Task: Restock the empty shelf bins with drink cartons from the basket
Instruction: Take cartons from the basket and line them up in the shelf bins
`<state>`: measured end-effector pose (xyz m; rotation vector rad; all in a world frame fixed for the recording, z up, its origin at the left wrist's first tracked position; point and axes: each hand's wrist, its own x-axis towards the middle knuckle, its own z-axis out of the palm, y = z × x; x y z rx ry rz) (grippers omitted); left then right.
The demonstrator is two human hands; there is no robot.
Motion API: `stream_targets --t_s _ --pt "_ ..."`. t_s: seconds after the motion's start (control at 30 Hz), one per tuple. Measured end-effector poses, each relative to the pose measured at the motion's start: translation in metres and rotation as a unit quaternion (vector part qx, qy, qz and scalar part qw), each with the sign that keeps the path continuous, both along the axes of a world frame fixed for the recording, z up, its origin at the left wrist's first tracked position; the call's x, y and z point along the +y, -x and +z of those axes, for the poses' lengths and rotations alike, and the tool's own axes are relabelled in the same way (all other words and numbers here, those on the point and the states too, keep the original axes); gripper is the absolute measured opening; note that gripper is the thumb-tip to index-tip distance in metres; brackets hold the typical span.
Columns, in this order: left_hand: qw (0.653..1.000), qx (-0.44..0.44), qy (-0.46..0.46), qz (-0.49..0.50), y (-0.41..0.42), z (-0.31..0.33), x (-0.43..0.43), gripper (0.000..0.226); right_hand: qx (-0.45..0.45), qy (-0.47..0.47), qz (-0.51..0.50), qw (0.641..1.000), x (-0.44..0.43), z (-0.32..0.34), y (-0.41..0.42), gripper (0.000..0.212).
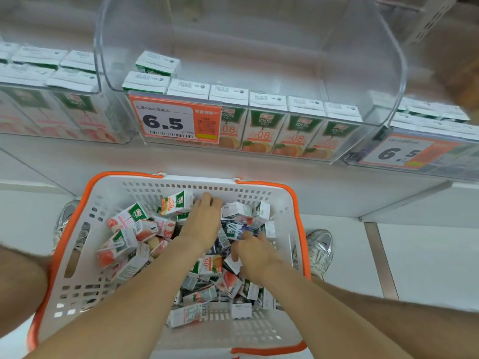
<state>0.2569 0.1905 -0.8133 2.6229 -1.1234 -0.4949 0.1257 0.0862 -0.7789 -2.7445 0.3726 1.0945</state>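
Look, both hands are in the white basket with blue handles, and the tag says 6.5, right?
Not quite: the handles are orange, not blue, as the head view shows. The left hand and the right hand are both in the white basket, and the tag does say 6.5.

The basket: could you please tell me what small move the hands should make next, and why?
Probably close the left hand on the orange-juice carton beside its fingers. The middle bin holds matching cartons with bare space behind its front row, and that hand is the nearer one.
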Motion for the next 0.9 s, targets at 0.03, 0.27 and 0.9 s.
stream_targets --t_s 0.03,0.27,0.9 --pt "1.000 -0.023 -0.008 -0.006 0.001 -0.001 0.000 0.053 -0.011 0.004 0.005 1.000 -0.003 0.003 0.001 0.042" --pt "0.998 -0.055 0.011 -0.013 0.010 0.011 0.016 0.040 -0.089 -0.071 -0.063 0.992 -0.035 0.043 0.002 0.043" --pt "0.947 0.184 0.255 -0.059 0.050 0.218 0.024 0.030 -0.198 -0.002 0.040 0.979 -0.048 0.283 0.005 0.020"
